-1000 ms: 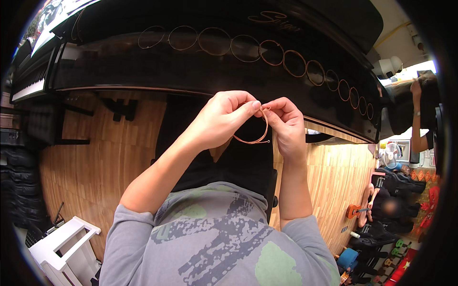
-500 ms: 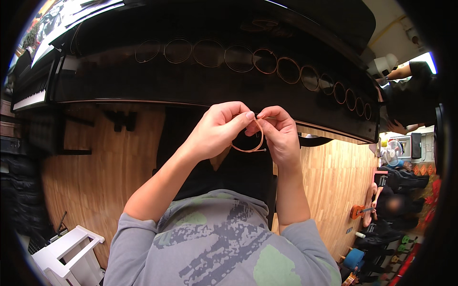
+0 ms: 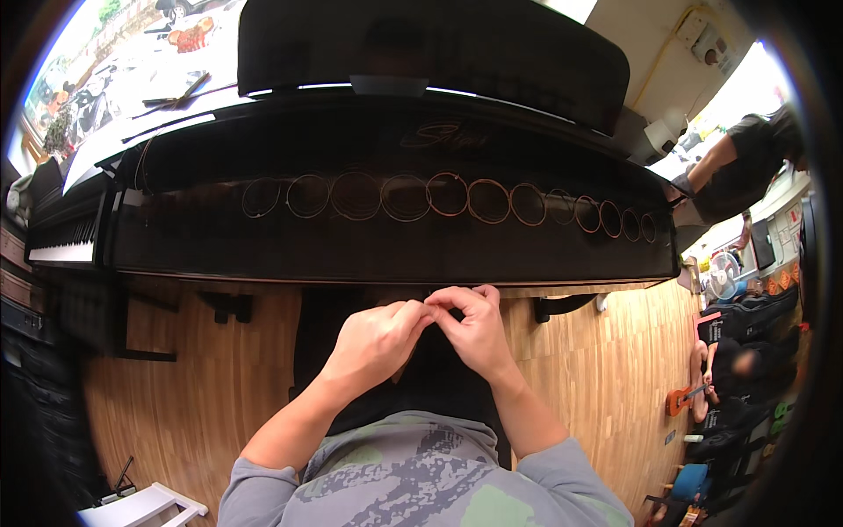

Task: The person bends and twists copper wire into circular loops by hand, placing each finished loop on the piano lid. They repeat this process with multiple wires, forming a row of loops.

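Note:
My left hand (image 3: 373, 344) and my right hand (image 3: 474, 329) meet with pinched fingers at the centre, over my lap and below the front edge of a black piano-like surface (image 3: 351, 255). The copper-coloured coiled string seen between them moments ago is almost wholly hidden by my fingers now. Beyond them, a row of several coiled strings (image 3: 448, 214), some silvery and some copper, lies along the black surface.
At left are a keyboard (image 3: 61, 253) and, lower down, a white stool (image 3: 158, 499). Another person's arm (image 3: 713, 165) is at upper right. Lower right, a seated person holds an orange small guitar (image 3: 676, 402) among dark cases and a fan (image 3: 722, 274).
The view has tilted up, showing more window and raised black panel, with my hands lower in it. The coil between my fingers has dropped out of sight behind them.

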Motion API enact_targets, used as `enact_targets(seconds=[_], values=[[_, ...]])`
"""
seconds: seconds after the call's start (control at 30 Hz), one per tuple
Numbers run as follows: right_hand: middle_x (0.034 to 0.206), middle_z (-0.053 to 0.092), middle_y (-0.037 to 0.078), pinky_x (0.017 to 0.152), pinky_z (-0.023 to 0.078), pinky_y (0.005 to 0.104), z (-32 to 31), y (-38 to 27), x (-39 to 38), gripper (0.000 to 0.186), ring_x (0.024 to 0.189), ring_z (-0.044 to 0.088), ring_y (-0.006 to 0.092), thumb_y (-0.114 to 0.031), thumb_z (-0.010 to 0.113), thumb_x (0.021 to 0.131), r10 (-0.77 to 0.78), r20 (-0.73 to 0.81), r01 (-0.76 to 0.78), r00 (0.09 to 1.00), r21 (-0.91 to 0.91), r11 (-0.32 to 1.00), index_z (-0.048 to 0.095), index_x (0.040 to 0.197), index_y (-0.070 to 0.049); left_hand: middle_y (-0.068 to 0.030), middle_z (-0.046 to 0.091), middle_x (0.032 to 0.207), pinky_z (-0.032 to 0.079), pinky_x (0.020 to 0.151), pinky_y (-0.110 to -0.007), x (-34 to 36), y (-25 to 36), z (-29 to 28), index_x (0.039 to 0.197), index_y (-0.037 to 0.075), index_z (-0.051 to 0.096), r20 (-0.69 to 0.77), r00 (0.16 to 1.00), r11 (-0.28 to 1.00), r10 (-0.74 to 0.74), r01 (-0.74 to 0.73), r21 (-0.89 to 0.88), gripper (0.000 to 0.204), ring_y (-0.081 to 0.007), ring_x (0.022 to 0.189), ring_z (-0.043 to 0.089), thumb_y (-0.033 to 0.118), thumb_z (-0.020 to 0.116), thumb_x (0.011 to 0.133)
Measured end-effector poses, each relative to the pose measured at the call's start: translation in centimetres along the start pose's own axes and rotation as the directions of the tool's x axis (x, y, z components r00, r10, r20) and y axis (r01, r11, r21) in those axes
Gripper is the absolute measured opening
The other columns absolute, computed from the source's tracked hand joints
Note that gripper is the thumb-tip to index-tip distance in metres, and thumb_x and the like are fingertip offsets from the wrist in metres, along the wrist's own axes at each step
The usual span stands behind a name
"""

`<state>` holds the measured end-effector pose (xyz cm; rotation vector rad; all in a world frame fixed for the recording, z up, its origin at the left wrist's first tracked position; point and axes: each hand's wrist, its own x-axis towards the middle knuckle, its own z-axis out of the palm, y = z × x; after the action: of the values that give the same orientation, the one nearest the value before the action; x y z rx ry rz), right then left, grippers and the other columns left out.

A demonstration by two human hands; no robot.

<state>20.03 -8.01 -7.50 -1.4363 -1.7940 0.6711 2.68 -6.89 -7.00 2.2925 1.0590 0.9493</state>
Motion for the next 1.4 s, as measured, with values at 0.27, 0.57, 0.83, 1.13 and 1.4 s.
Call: enact_targets(seconds=[0.27, 0.57, 0.83, 1.13, 1.4], values=[[0.086, 0.066, 0.007, 0.075, 0.051, 0.0255, 0.1, 0.3, -0.4, 0.005, 0.079, 0.064, 0.0112, -0.004, 0.062, 0.089, 0.219, 0.186, -0.27, 0.958, 0.842, 0.467, 0.057, 0.091, -0.003, -0.0116, 0.067, 0.076, 0.053, 0.059, -0.032, 0.1, 0.3, -0.8, 0.088, 0.001, 0.055, 0.017, 0.997, 0.974, -0.072, 0.074, -0.216, 0.01, -0.0271, 0.069, 0.067, 0.01, 0.056, 0.092], [0.078, 0.064, 0.007, 0.074, 0.052, 0.0269, 1.3, -0.6, -1.8, 0.007, 0.077, 0.065, 0.0139, -0.005, 0.053, 0.093, 0.235, 0.253, -0.311, 0.938, 0.916, 0.254, 0.05, 0.1, -0.004, -0.0111, 0.064, 0.07, 0.05, 0.055, -0.03, -0.2, 0.6, -0.7, 0.091, 0.001, 0.055, 0.021, 0.971, 0.918, -0.24, 0.234, -0.32, 0.011, -0.0223, 0.062, 0.066, 0.011, 0.054, 0.094], [0.085, 0.064, 0.006, 0.073, 0.046, 0.0337, 3.2, -1.3, -3.8, 0.05, 0.077, 0.061, 0.0173, -0.003, 0.069, 0.079, -0.094, 0.079, 0.068, 0.992, 0.288, 0.955, 0.049, 0.125, -0.003, -0.0063, 0.063, 0.07, 0.047, 0.059, -0.027, -3.5, -0.9, -1.2, 0.089, 0.0, 0.058, 0.141, 0.848, 0.72, -0.511, 0.512, -0.468, 0.014, -0.01, 0.064, 0.058, 0.012, 0.052, 0.095], [0.097, 0.069, 0.013, 0.075, 0.052, 0.0275, 0.8, -3.9, 1.5, 0.034, 0.085, 0.067, 0.0172, -0.002, 0.06, 0.086, 0.219, 0.293, -0.337, 0.931, 0.454, 0.825, 0.052, 0.119, 0.001, 0.0031, 0.052, 0.063, 0.037, 0.048, -0.02, -0.7, -2.6, -1.9, 0.087, 0.002, 0.054, 0.154, 0.737, 0.418, -0.659, 0.528, -0.739, 0.02, -0.0015, 0.056, 0.044, 0.018, 0.049, 0.098], [0.084, 0.066, 0.005, 0.071, 0.042, 0.0327, 0.2, -2.3, 2.4, 0.016, 0.076, 0.061, 0.021, -0.005, 0.072, 0.072, -0.24, 0.036, 0.242, 0.97, -0.063, 0.968, 0.068, 0.087, -0.006, 0.0086, 0.033, 0.053, 0.018, 0.039, -0.018, 0.4, -3.2, -1.9, 0.089, 0.006, 0.051, 0.195, 0.705, 0.284, -0.682, 0.501, -0.818, 0.021, 0.0, 0.044, 0.025, 0.023, 0.047, 0.1]])
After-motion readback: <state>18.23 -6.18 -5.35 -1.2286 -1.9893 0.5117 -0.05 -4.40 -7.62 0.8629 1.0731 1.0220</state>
